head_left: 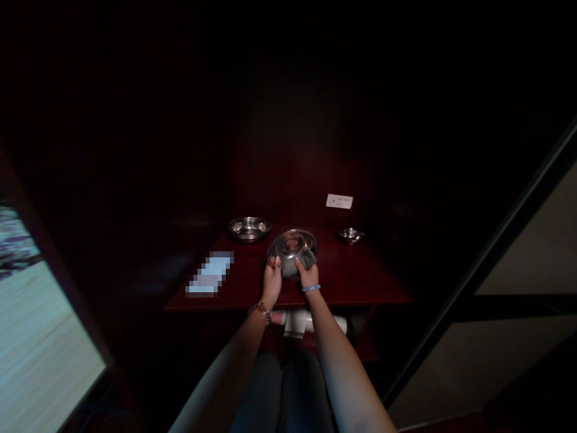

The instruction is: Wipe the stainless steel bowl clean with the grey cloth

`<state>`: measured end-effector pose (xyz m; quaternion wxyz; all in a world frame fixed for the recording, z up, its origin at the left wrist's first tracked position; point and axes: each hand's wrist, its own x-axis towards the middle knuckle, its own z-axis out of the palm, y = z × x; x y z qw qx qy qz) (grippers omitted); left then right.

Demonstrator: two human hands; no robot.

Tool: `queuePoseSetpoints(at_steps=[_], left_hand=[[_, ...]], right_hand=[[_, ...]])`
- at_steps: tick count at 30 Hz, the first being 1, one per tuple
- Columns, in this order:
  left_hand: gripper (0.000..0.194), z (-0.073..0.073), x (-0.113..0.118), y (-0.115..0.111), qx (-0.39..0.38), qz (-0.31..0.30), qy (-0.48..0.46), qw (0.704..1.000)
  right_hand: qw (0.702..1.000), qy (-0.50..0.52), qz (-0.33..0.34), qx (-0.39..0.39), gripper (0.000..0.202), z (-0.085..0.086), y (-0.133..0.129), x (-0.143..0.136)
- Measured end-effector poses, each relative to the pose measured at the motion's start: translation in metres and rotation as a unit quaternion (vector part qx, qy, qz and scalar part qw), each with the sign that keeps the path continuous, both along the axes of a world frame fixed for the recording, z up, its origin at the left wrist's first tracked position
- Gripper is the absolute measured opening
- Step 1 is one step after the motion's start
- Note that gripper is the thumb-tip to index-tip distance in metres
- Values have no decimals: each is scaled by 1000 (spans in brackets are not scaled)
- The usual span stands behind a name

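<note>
Above the front part of a dark red shelf (356,282), both my hands hold a shiny metal bowl (292,242), tilted toward me. My left hand (272,281) grips its near left rim with the thumb on top. My right hand (308,273) pinches a grey cloth (291,267) against the near right rim. The fingers under the bowl are hidden. A wide metal dish (249,228) rests at the back left of the shelf, and a small metal bowl (351,235) at the back right.
A blurred-out pale flat object (210,274) lies at the shelf's left. The back wall bears a white socket panel (339,201). Under the shelf's front edge is a white cylindrical object (333,323). Dark side walls flank the shelf; a light wooden surface (40,343) stands at the far left.
</note>
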<state>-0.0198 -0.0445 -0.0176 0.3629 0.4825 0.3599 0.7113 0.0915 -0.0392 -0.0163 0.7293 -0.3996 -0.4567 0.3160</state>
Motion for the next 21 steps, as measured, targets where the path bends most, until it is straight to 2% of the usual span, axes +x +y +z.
queuePoseSetpoints(at_steps=[7, 13, 17, 21], left_hand=[[38, -1, -1, 2, 11, 44, 21, 999], [40, 5, -5, -6, 30, 151, -6, 988], [42, 8, -3, -12, 21, 121, -2, 992], [47, 8, 0, -12, 24, 36, 7, 999]], right_hand=[[1000, 0, -12, 12, 46, -2, 2, -1], [999, -28, -44, 5, 46, -7, 5, 1], [998, -27, -64, -11, 48, -7, 5, 5], [999, 14, -37, -18, 48, -7, 5, 7]])
